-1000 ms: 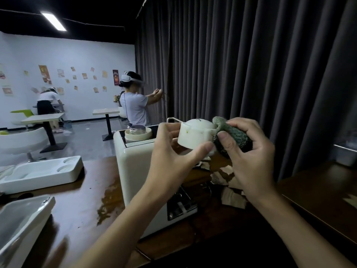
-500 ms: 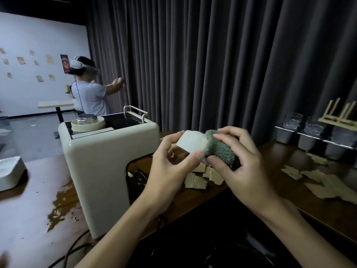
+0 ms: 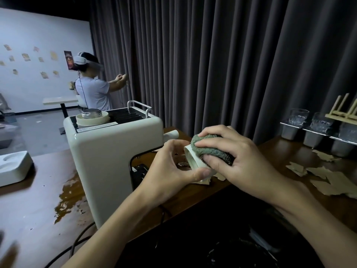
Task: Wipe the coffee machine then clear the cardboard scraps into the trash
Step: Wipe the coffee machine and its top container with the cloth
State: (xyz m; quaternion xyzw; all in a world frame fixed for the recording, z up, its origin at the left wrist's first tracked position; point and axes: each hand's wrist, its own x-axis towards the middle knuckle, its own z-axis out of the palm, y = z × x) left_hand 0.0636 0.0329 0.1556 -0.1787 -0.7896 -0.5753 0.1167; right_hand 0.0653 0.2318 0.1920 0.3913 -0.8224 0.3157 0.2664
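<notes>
Both hands work just right of the boxy cream coffee machine (image 3: 108, 149), the left hand (image 3: 170, 173) pinching its small cream plastic part (image 3: 190, 161), the right hand (image 3: 243, 165) clutching a wadded green terry cloth (image 3: 210, 149) against it; best rotate the part under firm pressure.

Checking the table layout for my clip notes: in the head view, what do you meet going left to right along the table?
From the left: white tray → brown spill → coffee machine → left hand holding a white part → right hand holding a green cloth → cardboard scraps.
</notes>
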